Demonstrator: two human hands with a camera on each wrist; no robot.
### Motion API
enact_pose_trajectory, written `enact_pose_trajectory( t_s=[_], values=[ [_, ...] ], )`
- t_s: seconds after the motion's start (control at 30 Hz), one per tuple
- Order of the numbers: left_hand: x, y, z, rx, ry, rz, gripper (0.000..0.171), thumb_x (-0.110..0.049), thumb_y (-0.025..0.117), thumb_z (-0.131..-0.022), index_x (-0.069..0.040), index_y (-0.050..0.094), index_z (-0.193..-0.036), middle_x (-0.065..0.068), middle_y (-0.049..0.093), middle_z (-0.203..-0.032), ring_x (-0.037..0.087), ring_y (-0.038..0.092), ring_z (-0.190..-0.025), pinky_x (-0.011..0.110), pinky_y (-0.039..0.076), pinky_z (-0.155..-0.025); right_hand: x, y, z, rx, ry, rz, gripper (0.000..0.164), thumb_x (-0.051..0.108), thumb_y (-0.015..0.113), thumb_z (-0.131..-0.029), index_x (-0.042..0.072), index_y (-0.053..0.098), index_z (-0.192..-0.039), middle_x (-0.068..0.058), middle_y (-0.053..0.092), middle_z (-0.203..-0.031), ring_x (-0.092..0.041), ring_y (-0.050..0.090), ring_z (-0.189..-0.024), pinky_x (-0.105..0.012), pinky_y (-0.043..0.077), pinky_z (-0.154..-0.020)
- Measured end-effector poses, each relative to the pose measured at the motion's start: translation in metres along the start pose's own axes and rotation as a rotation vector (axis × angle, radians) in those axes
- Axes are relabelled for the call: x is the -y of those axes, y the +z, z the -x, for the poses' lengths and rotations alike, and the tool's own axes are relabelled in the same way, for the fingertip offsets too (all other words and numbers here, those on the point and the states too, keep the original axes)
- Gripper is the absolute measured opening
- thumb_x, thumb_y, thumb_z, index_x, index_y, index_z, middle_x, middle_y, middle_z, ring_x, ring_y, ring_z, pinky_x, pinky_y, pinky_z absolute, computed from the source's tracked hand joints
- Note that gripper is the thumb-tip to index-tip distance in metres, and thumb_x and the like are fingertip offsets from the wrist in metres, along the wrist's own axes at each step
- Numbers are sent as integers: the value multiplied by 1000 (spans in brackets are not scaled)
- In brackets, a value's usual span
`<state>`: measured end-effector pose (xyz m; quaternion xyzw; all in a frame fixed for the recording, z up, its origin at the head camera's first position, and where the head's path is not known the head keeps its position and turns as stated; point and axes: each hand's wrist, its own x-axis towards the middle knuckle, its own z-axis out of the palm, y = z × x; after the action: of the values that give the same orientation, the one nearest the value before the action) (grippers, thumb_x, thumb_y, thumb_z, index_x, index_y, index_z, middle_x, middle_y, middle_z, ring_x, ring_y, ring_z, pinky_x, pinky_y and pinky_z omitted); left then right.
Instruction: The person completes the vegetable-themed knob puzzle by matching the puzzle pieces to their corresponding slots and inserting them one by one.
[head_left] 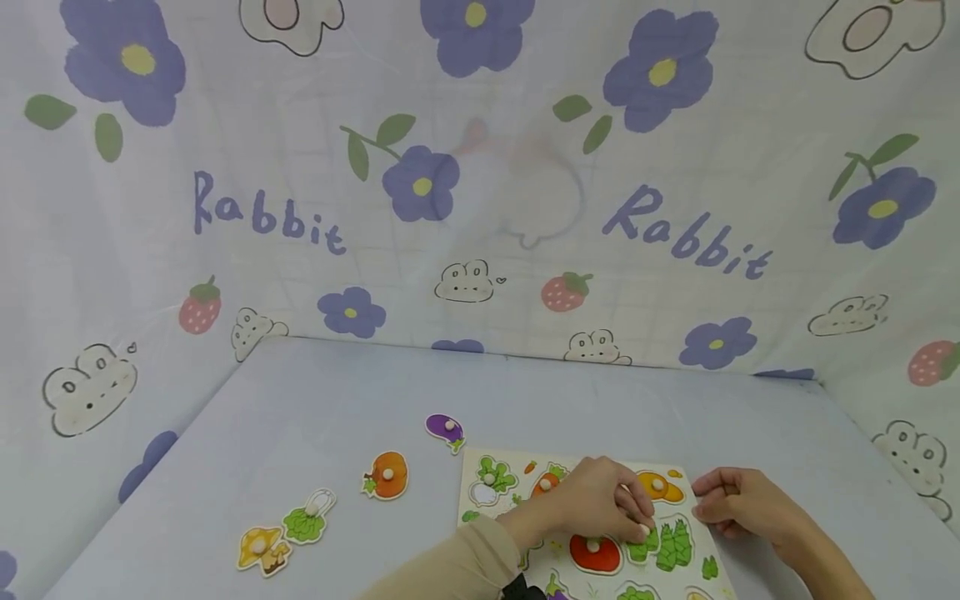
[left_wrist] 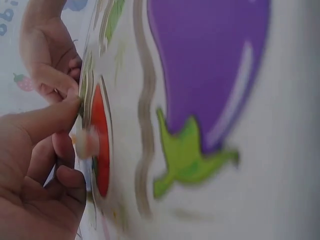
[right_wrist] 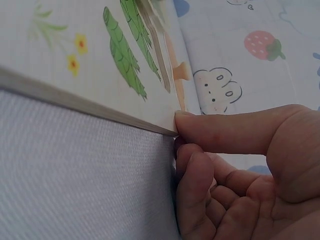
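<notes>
A wooden puzzle board (head_left: 470,483) with vegetable pictures lies at the lower right of the head view. My left hand (head_left: 588,504) reaches over it, thumb and fingertip pinching the small knob of a green vegetable piece (head_left: 637,553). That piece sits at its slot beside the asparagus (head_left: 674,546); whether it is fully seated I cannot tell. The red tomato piece (head_left: 596,560) is just left of it. At the board's right edge, my right hand (head_left: 750,504) grips the rim, its thumb (right_wrist: 220,131) on top in the right wrist view.
Left of the board, loose knobbed pieces lie on the pale tabletop: an eggplant (head_left: 442,428), a pumpkin (head_left: 392,477), a leafy green vegetable (head_left: 303,525) and a yellow mushroom (head_left: 255,546). A printed curtain (head_left: 517,317) encloses the table's back and sides.
</notes>
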<state>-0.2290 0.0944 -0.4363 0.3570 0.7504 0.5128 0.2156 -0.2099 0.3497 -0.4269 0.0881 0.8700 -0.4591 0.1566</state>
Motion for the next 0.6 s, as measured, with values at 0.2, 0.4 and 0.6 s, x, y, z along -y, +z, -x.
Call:
enact_pose_trajectory(
  t_s=[0.2,0.4,0.6],
  values=[
    [-4,19,-6,-136,-23,-116,15,-6,84,-78,-15,75,-86,-16,70,-70,-9,60,-61,15,47,-58,0,0,0,4,2,5,35,10,75,-83,-4,60,-111,-5,63,-83,-21,57,-72,-35,48,-64],
    [-7,33,-11,-210,-35,-117,15,-6,86,-75,-15,76,-82,-15,68,-66,-11,58,-60,10,43,-71,-1,0,2,10,-14,0,34,9,75,-83,-5,60,-110,-5,63,-81,-21,57,-71,-34,49,-63],
    [-14,38,-16,-209,-110,-105,17,-7,85,-76,-19,74,-80,-17,67,-64,-11,58,-63,11,43,-73,0,0,2,3,-23,3,35,9,75,-82,-5,59,-110,-5,63,-81,-21,57,-72,-34,49,-63]
  ],
)
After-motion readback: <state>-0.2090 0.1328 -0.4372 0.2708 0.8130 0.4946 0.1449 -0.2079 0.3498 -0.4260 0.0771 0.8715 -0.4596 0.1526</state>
